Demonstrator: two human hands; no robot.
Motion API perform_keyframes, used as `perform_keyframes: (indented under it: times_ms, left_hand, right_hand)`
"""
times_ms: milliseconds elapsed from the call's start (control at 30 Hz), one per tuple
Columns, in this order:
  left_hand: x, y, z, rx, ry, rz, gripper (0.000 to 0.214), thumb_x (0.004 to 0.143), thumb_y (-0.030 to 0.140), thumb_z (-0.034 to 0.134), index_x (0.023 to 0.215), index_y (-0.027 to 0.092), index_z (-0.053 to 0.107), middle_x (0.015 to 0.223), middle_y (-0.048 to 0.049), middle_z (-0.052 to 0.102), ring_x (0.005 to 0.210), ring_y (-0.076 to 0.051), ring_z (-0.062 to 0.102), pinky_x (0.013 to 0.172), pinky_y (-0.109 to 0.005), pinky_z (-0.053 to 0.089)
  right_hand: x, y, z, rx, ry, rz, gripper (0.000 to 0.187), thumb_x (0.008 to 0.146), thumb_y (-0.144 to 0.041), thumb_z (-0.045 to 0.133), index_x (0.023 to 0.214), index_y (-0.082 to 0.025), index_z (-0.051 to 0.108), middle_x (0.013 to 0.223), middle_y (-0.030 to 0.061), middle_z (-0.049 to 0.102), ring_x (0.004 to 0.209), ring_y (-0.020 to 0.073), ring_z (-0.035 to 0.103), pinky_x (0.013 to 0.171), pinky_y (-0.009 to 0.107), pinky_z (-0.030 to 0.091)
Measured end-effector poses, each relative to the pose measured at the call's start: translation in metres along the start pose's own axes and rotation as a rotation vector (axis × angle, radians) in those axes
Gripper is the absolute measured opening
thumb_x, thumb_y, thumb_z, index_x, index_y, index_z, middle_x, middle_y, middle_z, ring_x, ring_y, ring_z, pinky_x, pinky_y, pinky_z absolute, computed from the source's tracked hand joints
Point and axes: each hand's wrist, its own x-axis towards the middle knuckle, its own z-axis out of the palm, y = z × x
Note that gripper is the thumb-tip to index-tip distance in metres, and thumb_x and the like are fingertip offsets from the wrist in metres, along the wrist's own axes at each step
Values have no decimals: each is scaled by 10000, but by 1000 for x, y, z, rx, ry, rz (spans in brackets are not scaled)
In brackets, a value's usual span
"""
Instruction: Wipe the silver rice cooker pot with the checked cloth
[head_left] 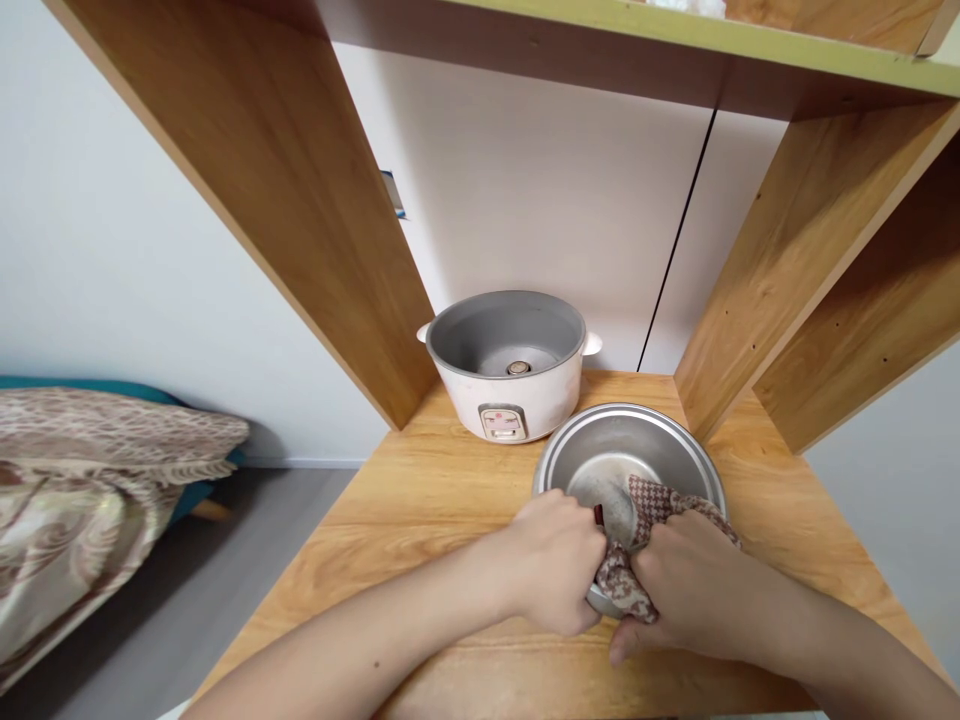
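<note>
A metal inner pot (600, 445) stands on the wooden desk (420, 500), right in front of me. My left hand (559, 560) is closed over the pot's near rim. My right hand (686, 590) is closed on a brown-and-white patterned cloth (649, 500), which drapes over the near rim and reaches down into the pot. Behind the pot stands a white rice cooker body (510, 365), lid off, its grey well bare with the heating plate showing.
Wooden shelf uprights (315, 220) rise on both sides of the desk, with a shelf board overhead and a white wall behind. To the left, lower down, lies a bed with a patterned brown blanket (82, 480) beside grey floor.
</note>
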Motion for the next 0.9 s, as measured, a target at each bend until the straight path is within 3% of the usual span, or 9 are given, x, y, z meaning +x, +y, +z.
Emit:
perform_keyframes:
  times_ms: [200,600,900]
  left_hand:
    - [-1,1,0,28,15,2,251,654,418,643,627,182,724,653,-130,734,639,-323,721,558,-379,537]
    - [-1,-3,6,6,52,23,260,678,433,643,634,186,712,648,-120,734,637,-328,721,561,-395,534]
    - [-4,-3,2,47,3,64,255,710,407,622,679,183,742,676,-128,742,642,-314,713,563,-394,516]
  right_hand:
    - [4,11,2,86,9,-94,752,802,-861,426,749,-184,750,732,123,741,674,293,687,661,385,484]
    - [3,7,1,70,10,-22,755,762,-882,458,753,-188,756,723,129,721,705,313,677,717,422,491]
    - [6,11,0,78,10,-71,736,774,-855,469,766,-183,767,715,122,735,689,307,695,656,379,481]
